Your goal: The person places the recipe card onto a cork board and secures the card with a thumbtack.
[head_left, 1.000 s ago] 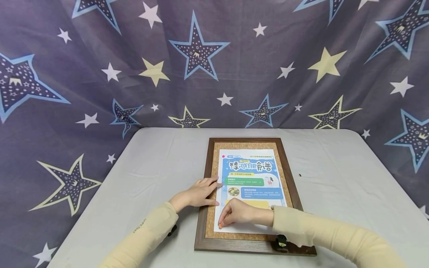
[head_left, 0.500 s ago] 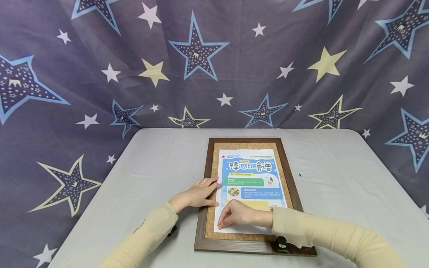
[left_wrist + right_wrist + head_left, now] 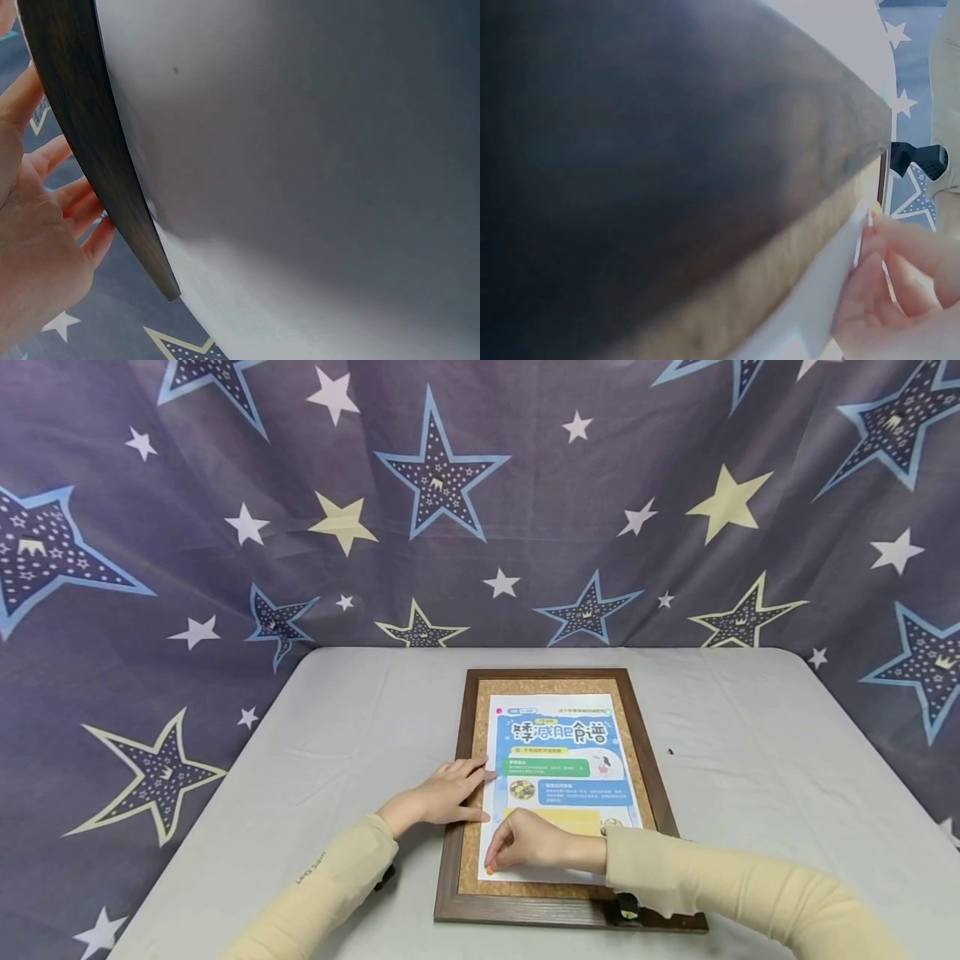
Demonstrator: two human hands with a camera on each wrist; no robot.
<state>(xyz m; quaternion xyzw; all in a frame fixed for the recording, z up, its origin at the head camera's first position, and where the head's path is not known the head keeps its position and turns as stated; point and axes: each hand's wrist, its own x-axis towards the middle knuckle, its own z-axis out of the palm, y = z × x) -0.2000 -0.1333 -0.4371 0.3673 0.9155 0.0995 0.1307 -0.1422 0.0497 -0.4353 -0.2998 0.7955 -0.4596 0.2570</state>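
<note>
A printed poster (image 3: 558, 777) in blue, green and yellow lies on a cork board (image 3: 543, 686) with a brown wooden frame (image 3: 517, 907). At the poster's lower left corner, my right hand (image 3: 525, 841) pinches a small orange pushpin (image 3: 490, 869) between thumb and fingers. In the right wrist view, the pin's head shows as a yellow-orange spot at the fingertips; its point is hidden. My left hand (image 3: 444, 792) rests with spread fingers over the frame's left side, fingertips touching the poster's left edge. A pink pushpin (image 3: 499, 711) sits in the poster's upper left corner.
The board lies on a table with a pale grey cloth (image 3: 360, 735). A tiny dark speck (image 3: 671, 751) is on the cloth right of the frame. Behind stands a dark curtain (image 3: 525, 527) with stars. Black wrist devices sit under both sleeves.
Almost nothing differs. The right hand stays at the poster's lower left corner with the orange pushpin, and the left hand holds its place. The whole view has shifted very slightly.
</note>
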